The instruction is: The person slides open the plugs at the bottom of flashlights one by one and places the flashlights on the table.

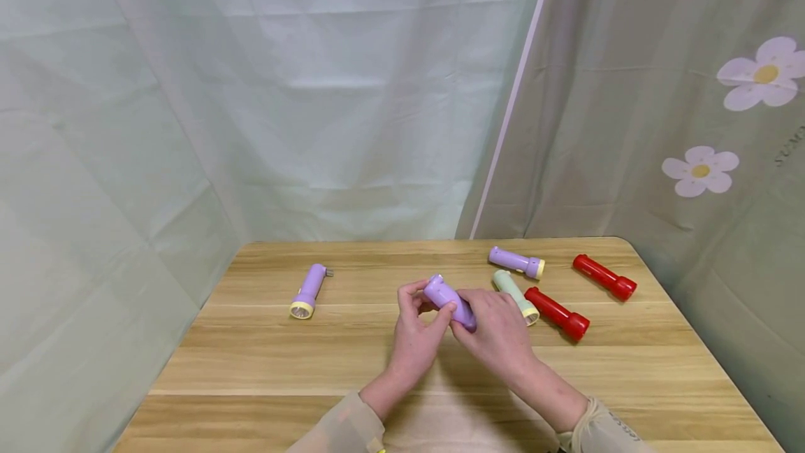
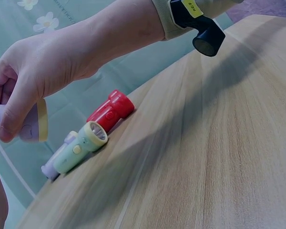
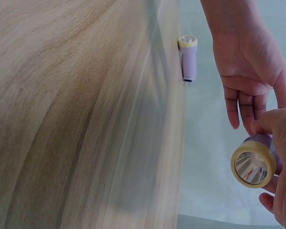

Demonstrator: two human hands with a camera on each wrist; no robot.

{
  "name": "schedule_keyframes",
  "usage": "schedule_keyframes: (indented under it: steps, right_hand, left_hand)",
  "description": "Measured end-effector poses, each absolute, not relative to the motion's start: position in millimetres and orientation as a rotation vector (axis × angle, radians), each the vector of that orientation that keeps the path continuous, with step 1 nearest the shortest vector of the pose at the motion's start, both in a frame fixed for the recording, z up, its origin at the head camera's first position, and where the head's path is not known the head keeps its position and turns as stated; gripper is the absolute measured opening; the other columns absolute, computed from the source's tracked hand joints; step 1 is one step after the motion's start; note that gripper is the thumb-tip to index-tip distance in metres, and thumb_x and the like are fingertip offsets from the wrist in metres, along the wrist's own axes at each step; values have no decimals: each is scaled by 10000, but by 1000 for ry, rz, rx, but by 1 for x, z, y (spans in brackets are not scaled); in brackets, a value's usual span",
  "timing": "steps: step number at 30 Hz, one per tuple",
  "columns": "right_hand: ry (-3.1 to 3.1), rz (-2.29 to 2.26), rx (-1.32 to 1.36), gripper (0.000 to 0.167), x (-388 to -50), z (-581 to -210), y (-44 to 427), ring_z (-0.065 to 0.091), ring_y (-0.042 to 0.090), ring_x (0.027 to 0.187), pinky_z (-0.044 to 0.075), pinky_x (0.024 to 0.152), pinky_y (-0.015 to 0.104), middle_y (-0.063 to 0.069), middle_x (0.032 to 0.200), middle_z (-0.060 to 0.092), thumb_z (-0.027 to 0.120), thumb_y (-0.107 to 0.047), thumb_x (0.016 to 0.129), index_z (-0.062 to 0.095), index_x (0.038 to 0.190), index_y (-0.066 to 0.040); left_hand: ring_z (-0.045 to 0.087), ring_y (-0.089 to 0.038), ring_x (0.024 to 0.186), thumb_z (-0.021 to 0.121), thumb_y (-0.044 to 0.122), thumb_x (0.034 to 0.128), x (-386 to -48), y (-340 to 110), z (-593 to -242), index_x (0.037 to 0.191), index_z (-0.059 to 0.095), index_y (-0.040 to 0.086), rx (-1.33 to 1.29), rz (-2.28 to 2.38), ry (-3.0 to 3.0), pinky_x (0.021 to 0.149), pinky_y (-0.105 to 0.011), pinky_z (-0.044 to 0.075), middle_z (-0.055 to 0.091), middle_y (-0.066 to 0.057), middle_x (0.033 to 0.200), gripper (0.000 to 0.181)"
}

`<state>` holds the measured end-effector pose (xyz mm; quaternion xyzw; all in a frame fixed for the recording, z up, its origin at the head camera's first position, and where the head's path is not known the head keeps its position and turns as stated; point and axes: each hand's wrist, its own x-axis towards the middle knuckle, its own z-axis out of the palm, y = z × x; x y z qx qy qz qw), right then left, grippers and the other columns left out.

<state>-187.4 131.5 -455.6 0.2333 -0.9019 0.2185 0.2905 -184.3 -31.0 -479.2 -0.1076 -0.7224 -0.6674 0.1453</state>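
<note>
A purple flashlight (image 1: 448,299) is held in both hands above the middle of the table, its tail raised toward the back left. My left hand (image 1: 415,344) pinches the tail end between thumb and fingers. Around the head end, my right hand (image 1: 503,334) grips it. In the right wrist view the yellow-rimmed lens of this flashlight (image 3: 253,164) faces the camera, with the left hand (image 3: 250,62) above it and the right hand (image 3: 285,162) beside it. The left wrist view has the right hand (image 2: 47,67) holding the yellow-rimmed end (image 2: 35,124).
Another purple flashlight (image 1: 310,289) lies at the left of the wooden table (image 1: 264,369). On the right lie a third purple one (image 1: 512,260), a green one (image 1: 512,292) and two red ones (image 1: 556,313), (image 1: 604,276). Curtains (image 1: 352,89) hang behind.
</note>
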Motion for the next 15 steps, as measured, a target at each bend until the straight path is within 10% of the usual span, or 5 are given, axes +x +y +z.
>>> schedule_keyframes:
  steps: [15]
  right_hand:
    - [-2394, 583, 631, 407, -188, -458, 132, 672, 182, 876, 487, 869, 410, 9, 993, 733, 877, -228, 775, 695, 1119, -106]
  left_hand:
    - [612, -191, 1037, 771, 308, 937, -184, -31, -478, 1343, 425, 243, -318, -1908, -2100, 840, -325, 504, 650, -20, 1090, 537]
